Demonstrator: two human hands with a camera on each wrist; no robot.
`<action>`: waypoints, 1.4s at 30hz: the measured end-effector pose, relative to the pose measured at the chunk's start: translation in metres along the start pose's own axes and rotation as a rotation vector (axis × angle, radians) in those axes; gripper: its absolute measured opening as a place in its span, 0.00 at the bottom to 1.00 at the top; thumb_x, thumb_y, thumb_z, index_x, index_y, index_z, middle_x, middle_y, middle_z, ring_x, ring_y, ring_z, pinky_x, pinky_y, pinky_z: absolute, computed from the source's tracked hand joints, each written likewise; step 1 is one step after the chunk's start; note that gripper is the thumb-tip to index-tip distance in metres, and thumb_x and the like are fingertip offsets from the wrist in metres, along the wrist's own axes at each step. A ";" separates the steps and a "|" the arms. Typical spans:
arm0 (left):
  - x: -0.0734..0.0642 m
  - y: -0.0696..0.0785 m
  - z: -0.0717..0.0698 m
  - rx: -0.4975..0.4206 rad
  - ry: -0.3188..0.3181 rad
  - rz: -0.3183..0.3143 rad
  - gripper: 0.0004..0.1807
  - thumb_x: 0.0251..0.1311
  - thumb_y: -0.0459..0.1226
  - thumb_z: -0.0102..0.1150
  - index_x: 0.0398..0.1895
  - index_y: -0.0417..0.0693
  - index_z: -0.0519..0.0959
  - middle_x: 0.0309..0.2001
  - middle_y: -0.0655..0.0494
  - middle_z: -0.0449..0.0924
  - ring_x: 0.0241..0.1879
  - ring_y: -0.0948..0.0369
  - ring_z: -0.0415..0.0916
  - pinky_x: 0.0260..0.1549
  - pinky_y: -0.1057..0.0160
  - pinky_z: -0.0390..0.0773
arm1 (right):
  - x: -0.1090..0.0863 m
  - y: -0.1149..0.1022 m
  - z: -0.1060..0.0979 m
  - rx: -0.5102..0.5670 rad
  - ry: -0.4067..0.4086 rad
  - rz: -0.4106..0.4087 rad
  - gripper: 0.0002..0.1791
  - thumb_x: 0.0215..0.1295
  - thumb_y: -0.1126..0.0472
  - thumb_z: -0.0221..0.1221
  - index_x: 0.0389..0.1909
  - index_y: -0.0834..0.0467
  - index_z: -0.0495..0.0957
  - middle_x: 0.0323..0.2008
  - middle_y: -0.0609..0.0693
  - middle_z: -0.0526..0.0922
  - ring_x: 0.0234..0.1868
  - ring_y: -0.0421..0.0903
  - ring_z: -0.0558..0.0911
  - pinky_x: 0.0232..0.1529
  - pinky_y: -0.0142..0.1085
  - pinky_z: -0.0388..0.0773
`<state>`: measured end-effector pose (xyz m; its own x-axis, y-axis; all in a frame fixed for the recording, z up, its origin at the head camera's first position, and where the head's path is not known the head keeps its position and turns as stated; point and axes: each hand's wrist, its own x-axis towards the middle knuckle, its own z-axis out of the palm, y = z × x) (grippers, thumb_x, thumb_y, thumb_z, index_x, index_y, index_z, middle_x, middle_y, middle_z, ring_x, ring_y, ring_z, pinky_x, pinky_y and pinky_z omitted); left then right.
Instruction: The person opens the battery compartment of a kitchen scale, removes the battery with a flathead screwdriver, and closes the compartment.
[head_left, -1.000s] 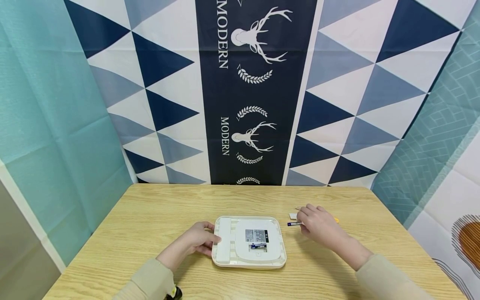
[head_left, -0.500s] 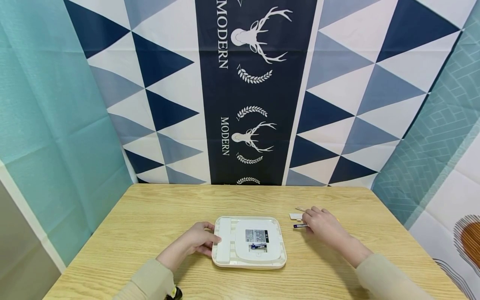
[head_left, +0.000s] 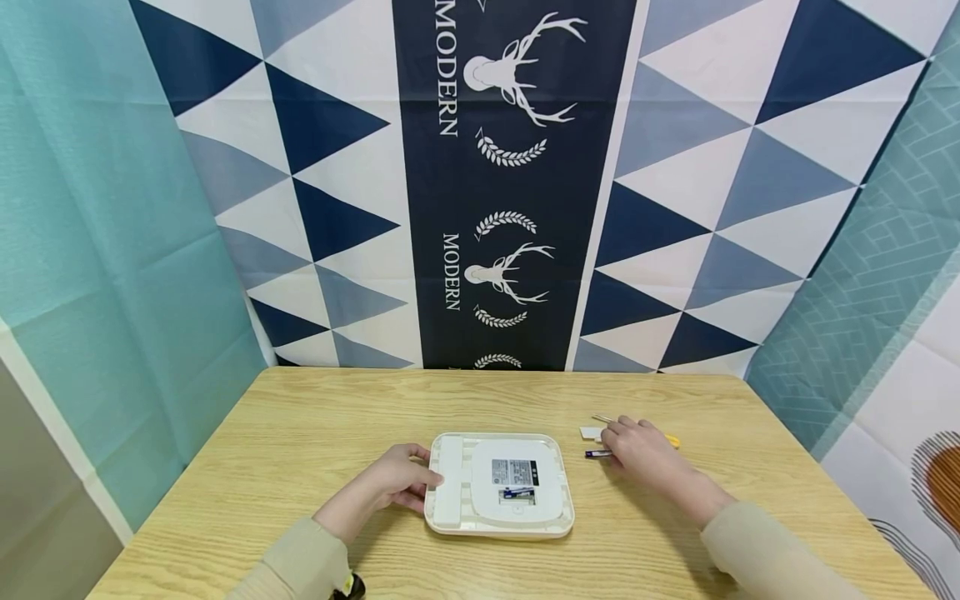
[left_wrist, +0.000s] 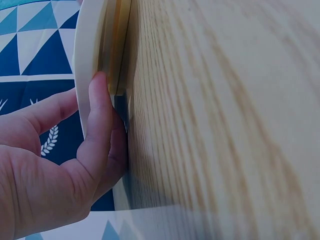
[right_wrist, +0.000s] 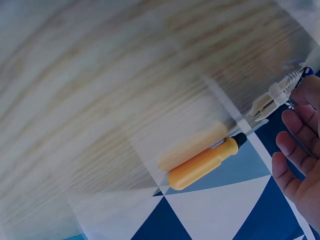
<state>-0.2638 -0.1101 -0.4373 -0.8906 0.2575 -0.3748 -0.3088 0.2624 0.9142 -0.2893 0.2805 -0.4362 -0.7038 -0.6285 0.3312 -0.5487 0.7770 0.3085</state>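
Note:
My left hand point(head_left: 405, 479) grips the left rim of a flat white device point(head_left: 547, 508) lying underside up, thumb on top and fingers below. In the left wrist view the same hand point(left_wrist: 65, 150) holds the pale rim point(left_wrist: 86, 60) near the wood surface. The device has a printed label point(head_left: 512, 472) and an uncovered battery compartment holding a blue-ended battery point(head_left: 517, 492). To its right, my right hand point(head_left: 643, 450) pinches another battery point(head_left: 597, 454), close over the table. In the right wrist view the hand point(right_wrist: 302, 135) has thumb and finger at the blue battery point(right_wrist: 306, 74); its other fingers are bent.
A small white battery cover point(head_left: 590, 433) lies just beyond the right hand. A screwdriver with a yellow handle point(right_wrist: 202, 165) lies beside it, partly hidden by that hand in the head view. A dark object point(head_left: 348, 587) stands at the front left by the sleeve. Patterned cloth hangs behind the table.
My right hand has shifted slightly right and toward me with the battery, uncovering more of the white cover. My left hand and the device have stayed in place.

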 end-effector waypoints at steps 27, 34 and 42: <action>0.000 0.000 0.000 0.004 -0.006 0.001 0.26 0.54 0.29 0.63 0.56 0.33 0.66 0.28 0.46 0.81 0.23 0.59 0.79 0.22 0.60 0.84 | 0.001 -0.002 -0.003 -0.021 0.041 -0.020 0.14 0.42 0.63 0.70 0.22 0.54 0.71 0.24 0.45 0.73 0.27 0.44 0.70 0.21 0.36 0.66; -0.001 0.001 0.000 0.008 -0.005 -0.002 0.26 0.54 0.29 0.63 0.56 0.34 0.66 0.28 0.46 0.81 0.23 0.59 0.79 0.22 0.60 0.84 | 0.004 -0.008 -0.017 -0.026 0.042 -0.006 0.15 0.39 0.63 0.71 0.24 0.54 0.73 0.26 0.45 0.75 0.29 0.45 0.72 0.22 0.37 0.68; 0.000 0.000 0.000 0.004 -0.005 -0.003 0.26 0.54 0.29 0.63 0.55 0.34 0.66 0.29 0.46 0.82 0.23 0.59 0.80 0.22 0.60 0.83 | 0.011 -0.017 -0.031 0.002 0.024 0.003 0.15 0.40 0.61 0.71 0.27 0.54 0.75 0.36 0.50 0.81 0.34 0.48 0.76 0.28 0.41 0.73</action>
<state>-0.2637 -0.1101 -0.4371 -0.8881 0.2612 -0.3784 -0.3103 0.2668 0.9124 -0.2735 0.2592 -0.4104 -0.6943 -0.6270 0.3532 -0.5476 0.7788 0.3060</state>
